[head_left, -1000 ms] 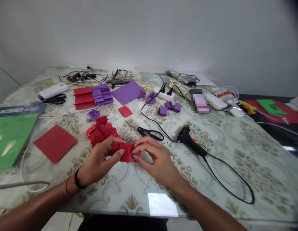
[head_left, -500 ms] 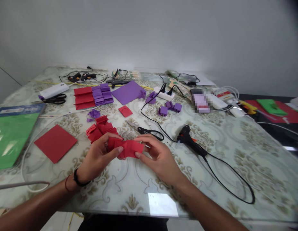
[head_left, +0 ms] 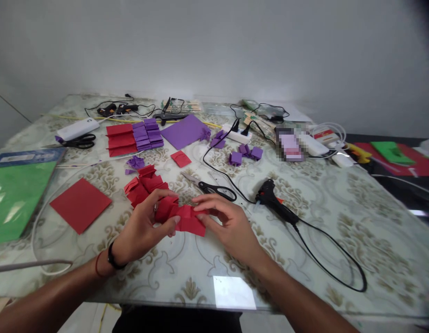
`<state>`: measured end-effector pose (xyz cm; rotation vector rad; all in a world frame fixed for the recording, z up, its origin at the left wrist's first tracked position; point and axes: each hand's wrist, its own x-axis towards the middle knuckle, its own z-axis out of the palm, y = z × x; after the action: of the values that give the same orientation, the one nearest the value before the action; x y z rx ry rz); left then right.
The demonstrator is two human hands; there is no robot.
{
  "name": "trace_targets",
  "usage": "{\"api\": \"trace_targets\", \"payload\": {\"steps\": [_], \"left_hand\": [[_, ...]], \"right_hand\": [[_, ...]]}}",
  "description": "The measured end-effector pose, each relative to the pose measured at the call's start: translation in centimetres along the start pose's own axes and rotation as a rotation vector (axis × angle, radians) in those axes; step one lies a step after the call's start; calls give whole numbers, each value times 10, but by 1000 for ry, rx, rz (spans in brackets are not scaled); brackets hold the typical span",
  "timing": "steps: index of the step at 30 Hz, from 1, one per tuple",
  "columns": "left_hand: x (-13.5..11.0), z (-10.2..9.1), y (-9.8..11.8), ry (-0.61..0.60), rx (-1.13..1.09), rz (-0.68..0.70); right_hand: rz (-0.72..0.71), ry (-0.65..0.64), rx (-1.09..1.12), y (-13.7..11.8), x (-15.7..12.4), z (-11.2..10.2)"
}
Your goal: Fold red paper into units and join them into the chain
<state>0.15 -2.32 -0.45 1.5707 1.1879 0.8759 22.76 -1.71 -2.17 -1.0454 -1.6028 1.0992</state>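
Observation:
Between my two hands, near the front middle of the table, is a creased piece of red folded paper [head_left: 190,223]. My left hand [head_left: 148,225] pinches its left end, thumb in front. The fingers and thumb of my right hand [head_left: 225,222] close on its right end. Other red folded pieces [head_left: 145,182] lie bunched just behind my left hand, and part of them is hidden by it. A flat red paper square [head_left: 81,205] rests to the left, and a small red folded square [head_left: 180,159] lies farther back. Black-handled scissors [head_left: 217,189] lie behind my right hand.
A black glue gun [head_left: 277,203] with a looping cord lies to the right. Purple folded pieces [head_left: 245,153], a power strip [head_left: 237,134] and a phone [head_left: 290,145] are farther back. Joined red and purple strips [head_left: 134,137] lie behind left; green paper [head_left: 20,199] is at far left.
The red paper between my hands has tilted, its right part lower and flatter now. My right fingers have shifted over its top edge. The rest of the table looks the same.

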Motion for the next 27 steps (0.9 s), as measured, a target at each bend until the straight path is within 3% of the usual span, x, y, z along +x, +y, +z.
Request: {"api": "trace_targets", "payload": {"steps": [6, 14, 23, 27], "left_hand": [[-1, 0, 2, 40, 338, 211], [1, 6, -6, 98, 416, 339], [-3, 4, -5, 250, 444, 290], [2, 2, -6, 279, 406, 241]], "right_hand": [[53, -33, 59, -5, -3, 1], [-19, -36, -24, -5, -6, 11], [-2, 8, 88, 1, -9, 19], [15, 10, -9, 6, -9, 18]]}}
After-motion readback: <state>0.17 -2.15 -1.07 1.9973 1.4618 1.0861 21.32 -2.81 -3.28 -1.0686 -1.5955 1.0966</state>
